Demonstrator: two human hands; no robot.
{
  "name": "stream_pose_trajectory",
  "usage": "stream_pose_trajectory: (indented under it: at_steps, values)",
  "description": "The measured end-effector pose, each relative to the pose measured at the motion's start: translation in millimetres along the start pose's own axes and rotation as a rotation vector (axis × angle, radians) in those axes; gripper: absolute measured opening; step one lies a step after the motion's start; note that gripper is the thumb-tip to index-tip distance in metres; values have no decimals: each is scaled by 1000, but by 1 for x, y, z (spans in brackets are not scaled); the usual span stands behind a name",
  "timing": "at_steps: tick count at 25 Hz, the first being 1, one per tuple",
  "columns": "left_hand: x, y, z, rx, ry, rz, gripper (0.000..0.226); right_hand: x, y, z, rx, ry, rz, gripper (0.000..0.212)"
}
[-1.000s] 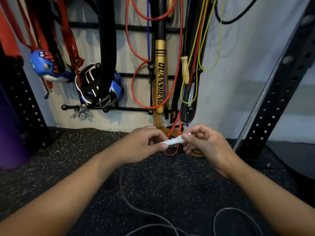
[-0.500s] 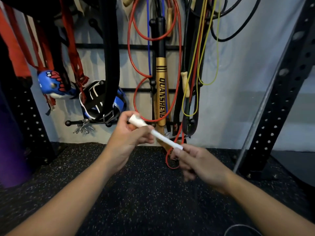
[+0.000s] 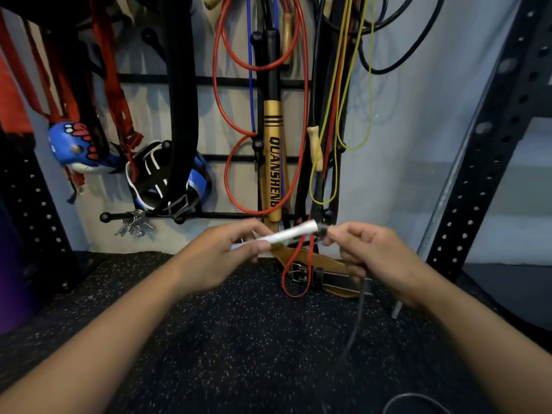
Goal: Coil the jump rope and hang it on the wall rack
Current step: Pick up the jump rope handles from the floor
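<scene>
While both forearms are reaching forward over the floor (image 3: 209, 339), my left hand (image 3: 221, 258) is gripping the white jump-rope handle (image 3: 286, 234), tilted up rightward below the wall rack (image 3: 209, 216). My right hand (image 3: 370, 252) is pinching its dark end, the grey cord (image 3: 357, 324) trailing down.

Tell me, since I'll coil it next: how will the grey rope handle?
Probably floppy: the rope sags from the right hand to a loose floor loop. Likely light, being thin. The white handle looks rigid, so it may swing.
</scene>
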State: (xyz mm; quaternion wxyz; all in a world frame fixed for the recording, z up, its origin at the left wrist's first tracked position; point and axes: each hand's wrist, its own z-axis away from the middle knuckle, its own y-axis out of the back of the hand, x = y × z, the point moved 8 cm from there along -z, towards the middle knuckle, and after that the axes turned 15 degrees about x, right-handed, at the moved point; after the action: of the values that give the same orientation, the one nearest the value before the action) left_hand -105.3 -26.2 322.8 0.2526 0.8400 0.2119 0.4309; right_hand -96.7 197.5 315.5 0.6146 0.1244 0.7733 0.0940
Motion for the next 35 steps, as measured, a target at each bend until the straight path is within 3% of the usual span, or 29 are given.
stream_pose_trajectory:
  at_steps: [4, 6, 9, 12, 15, 18, 20, 21, 22, 24, 26, 29, 33, 35]
  values:
    - [-4, 2, 7, 226, 273, 451, 22, 9, 2, 4, 52, -50, -74, 45]
    - [11, -21, 12, 239, 328, 613, 25, 8, -25, 11, 11, -29, -101, 39]
    - [21, -46, 8, 320, 497, 1045, 24, -3, -62, 19, -12, 35, -125, 27]
    - [13, -42, -1, 467, 554, 1199, 24, -8, -77, 23, -27, 98, -45, 30]
    - [13, -40, -6, 371, 525, 1145, 25, 0, -75, 19, -42, 65, -70, 23]
    - [0, -25, -4, 447, 535, 1000, 56, 4, -53, 9, -62, 45, 35, 21]
    - [-2, 10, -3, 639, 425, 684, 82, 1, -38, 5, -102, 115, 291, 22]
    - [9, 27, -6, 668, 273, 446, 84, -1, -33, 4, -130, 161, 410, 21]
    - [28, 34, -11, 604, 77, 168, 77, -3, -31, 4, -160, 200, 496, 19]
    - [59, 13, -19, 246, -190, -263, 55, -8, -33, 5, -202, 262, 590, 17]
    - [59, -16, -16, -68, -184, -423, 44, -16, -34, 5, -211, 317, 624, 17]
    - [54, -29, -13, -162, -117, -297, 34, -21, -30, 3, -190, 301, 541, 19]
    - [40, -28, -12, -178, 15, -93, 16, -17, -30, 0, -163, 203, 237, 15]
    - [37, -26, -9, -164, 49, 14, 19, -18, -26, -3, -126, 157, 53, 18]
